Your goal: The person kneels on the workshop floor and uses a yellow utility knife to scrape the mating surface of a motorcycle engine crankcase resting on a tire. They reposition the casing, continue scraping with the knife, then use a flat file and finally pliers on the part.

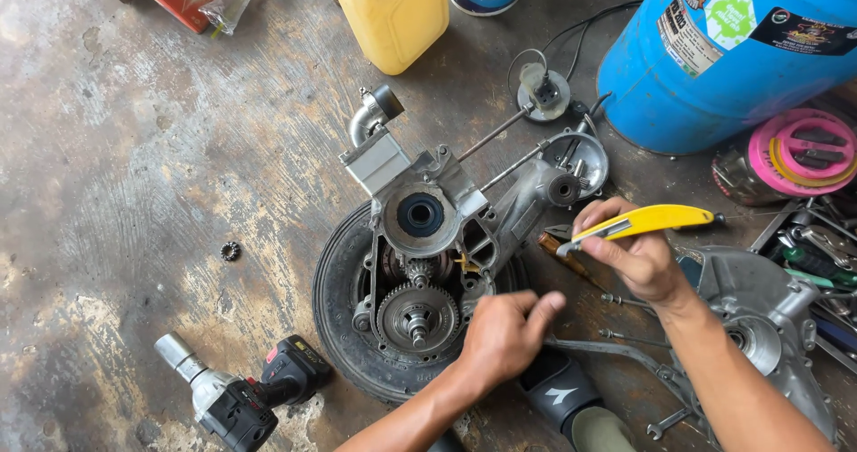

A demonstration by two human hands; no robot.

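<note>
One engine case [428, 238] on one tyre [344, 327], one exposed gear [416, 318], one impact wrench [237, 394] on the floor [134, 193]. Blue drum [714, 50] and yellow jug [393, 15] cut off at top. Left hand [504, 331] curled just right of the gear; contents not discernible. Right hand [638, 251] grips one yellow-handled tool [643, 222], tip hard to resolve, beside the case.
</note>
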